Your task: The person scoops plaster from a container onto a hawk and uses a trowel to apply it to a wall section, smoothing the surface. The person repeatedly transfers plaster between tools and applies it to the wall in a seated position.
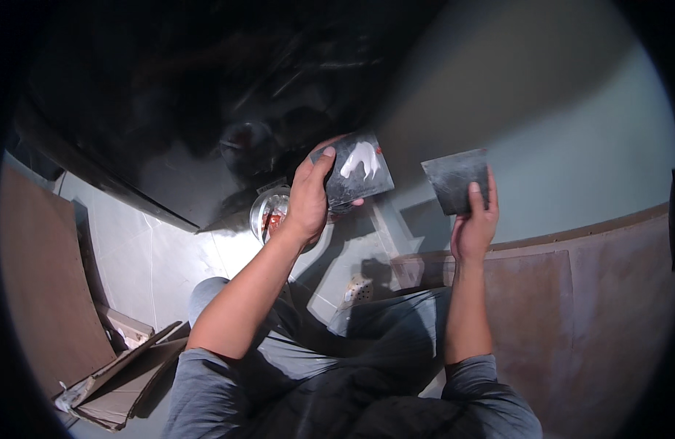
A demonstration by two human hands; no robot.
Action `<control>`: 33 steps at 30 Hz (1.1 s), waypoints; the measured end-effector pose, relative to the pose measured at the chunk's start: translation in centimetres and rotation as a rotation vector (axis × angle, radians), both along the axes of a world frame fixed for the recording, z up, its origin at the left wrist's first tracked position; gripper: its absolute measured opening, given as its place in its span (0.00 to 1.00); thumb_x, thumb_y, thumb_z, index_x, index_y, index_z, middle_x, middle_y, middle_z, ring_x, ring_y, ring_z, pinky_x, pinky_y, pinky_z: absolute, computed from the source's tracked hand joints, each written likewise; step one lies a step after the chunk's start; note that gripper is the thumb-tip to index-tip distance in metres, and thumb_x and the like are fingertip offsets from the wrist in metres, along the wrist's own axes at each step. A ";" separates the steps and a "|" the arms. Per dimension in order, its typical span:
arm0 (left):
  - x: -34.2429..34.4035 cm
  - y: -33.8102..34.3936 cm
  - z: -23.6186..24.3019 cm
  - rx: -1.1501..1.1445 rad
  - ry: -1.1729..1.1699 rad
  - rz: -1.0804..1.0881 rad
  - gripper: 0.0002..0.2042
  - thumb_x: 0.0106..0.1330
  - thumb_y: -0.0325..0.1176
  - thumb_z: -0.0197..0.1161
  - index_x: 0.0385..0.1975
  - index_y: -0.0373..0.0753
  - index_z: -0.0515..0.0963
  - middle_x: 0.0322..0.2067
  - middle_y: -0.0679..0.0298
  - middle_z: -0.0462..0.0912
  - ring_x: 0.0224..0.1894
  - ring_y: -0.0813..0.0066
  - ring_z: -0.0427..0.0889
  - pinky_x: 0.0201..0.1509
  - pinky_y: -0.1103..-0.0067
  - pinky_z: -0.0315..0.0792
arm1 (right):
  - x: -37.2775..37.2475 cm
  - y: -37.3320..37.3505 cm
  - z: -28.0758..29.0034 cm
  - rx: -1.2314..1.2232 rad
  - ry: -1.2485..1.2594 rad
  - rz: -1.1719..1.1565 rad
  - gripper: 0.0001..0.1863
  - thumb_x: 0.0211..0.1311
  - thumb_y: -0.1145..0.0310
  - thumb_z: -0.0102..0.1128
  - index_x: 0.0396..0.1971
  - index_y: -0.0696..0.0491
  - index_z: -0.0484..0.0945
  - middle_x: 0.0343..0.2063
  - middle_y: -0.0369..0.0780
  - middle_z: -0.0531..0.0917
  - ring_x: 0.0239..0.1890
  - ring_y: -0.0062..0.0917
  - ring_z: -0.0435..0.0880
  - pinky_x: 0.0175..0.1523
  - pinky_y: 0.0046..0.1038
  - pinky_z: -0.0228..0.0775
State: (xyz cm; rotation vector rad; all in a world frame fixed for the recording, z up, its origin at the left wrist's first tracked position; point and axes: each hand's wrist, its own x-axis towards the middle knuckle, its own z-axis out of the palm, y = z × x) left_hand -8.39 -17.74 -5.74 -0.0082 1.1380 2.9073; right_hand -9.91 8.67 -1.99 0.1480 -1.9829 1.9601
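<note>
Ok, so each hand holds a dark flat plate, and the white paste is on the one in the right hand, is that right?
Not quite: the head view shows the white paste on the left hand's plate, not on the right hand's plate. The left hand and right hand do each hold a dark flat plate.

Pale tiled floor [136, 245], brown board [45, 271] at left, bright light patch [231, 252]

No legible text, no readable labels, numbers or signs
</note>
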 end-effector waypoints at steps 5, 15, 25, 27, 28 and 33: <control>0.2 1.6 1.2 0.069 0.100 0.068 0.22 0.79 0.41 0.46 0.67 0.39 0.63 0.58 0.54 0.76 0.55 0.62 0.82 0.51 0.63 0.85 | 3.0 -1.3 -1.0 -0.765 -0.289 0.204 0.32 0.71 0.70 0.58 0.73 0.51 0.62 0.62 0.40 0.77 0.64 0.31 0.75 0.68 0.34 0.69; 1.7 5.0 3.4 -0.182 0.293 0.164 0.34 0.80 0.57 0.44 0.77 0.41 0.53 0.70 0.55 0.65 0.70 0.64 0.67 0.74 0.70 0.59 | 6.2 -6.5 -0.1 -0.339 -0.272 0.304 0.29 0.75 0.73 0.45 0.74 0.55 0.58 0.59 0.40 0.75 0.55 0.24 0.79 0.53 0.28 0.73; 2.8 6.1 2.2 -0.594 0.473 0.168 0.33 0.81 0.53 0.44 0.75 0.33 0.55 0.69 0.52 0.66 0.71 0.64 0.66 0.75 0.71 0.55 | 5.9 -6.7 0.5 -0.608 -0.199 0.219 0.29 0.69 0.68 0.56 0.69 0.56 0.66 0.54 0.39 0.79 0.54 0.25 0.79 0.54 0.30 0.72; 3.1 6.1 2.3 -0.610 0.472 0.147 0.33 0.81 0.52 0.43 0.75 0.33 0.55 0.69 0.52 0.66 0.70 0.64 0.66 0.75 0.71 0.56 | 5.8 -6.8 0.7 -0.628 -0.192 0.200 0.29 0.69 0.68 0.56 0.69 0.57 0.67 0.55 0.41 0.79 0.56 0.27 0.79 0.58 0.31 0.72; 3.2 6.0 2.4 -0.647 0.504 0.161 0.32 0.82 0.51 0.43 0.75 0.33 0.55 0.69 0.51 0.67 0.70 0.64 0.66 0.74 0.72 0.57 | 5.9 -6.8 0.9 -0.632 -0.187 0.198 0.29 0.69 0.68 0.57 0.69 0.58 0.67 0.55 0.41 0.79 0.57 0.28 0.79 0.60 0.32 0.72; 4.1 6.2 3.0 -0.683 0.500 0.117 0.31 0.82 0.50 0.43 0.75 0.33 0.56 0.69 0.50 0.67 0.70 0.64 0.67 0.74 0.72 0.58 | 5.5 -6.5 2.0 -0.655 -0.145 0.180 0.29 0.69 0.68 0.58 0.69 0.58 0.67 0.55 0.42 0.80 0.57 0.28 0.79 0.61 0.33 0.72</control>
